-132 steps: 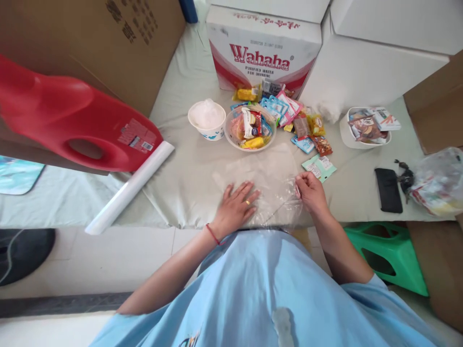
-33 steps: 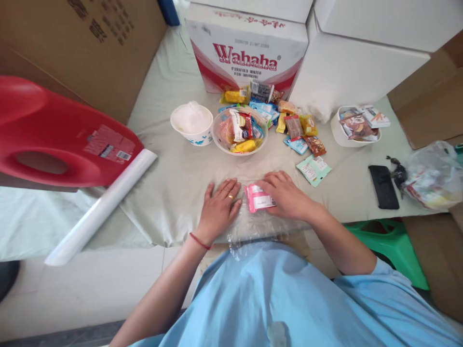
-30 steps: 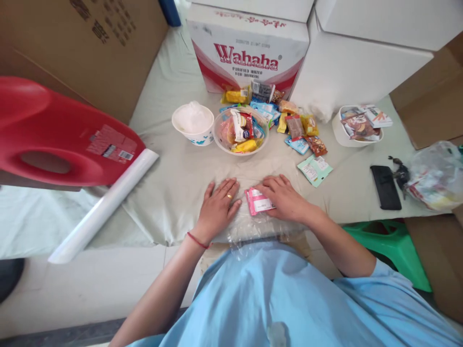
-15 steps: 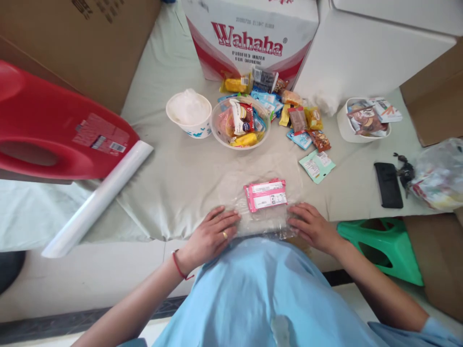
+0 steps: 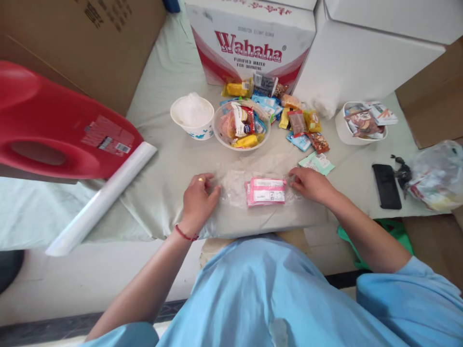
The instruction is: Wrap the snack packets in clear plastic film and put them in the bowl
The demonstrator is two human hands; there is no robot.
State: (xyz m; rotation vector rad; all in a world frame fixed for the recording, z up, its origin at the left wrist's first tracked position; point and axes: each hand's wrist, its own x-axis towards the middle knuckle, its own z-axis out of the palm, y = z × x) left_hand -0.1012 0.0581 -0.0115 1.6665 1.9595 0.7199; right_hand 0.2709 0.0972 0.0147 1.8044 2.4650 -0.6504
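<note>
Several pink-and-white packets lie stacked on the table within a sheet of clear plastic film. The thin film is wrinkled and partly folded over around them, and its exact edges are hard to make out. My left hand, with a ring and a red string bracelet, is at the film's left side, fingers curled and thumb close to them on its edge. At the right side, my right hand pinches the film's edge between fingers and thumb. Behind my right hand lies a pale green packet, partly covered by it.
Beyond the film stand a paper cup and a plastic bowl of snacks, with loose snack packets alongside. A film roll leans by a red jug at left. A white tub and phone are at right.
Both hands have left the film's near edge and moved forward, the left also outward. The film's near part has been brought up from the table edge towards the pink packets.
</note>
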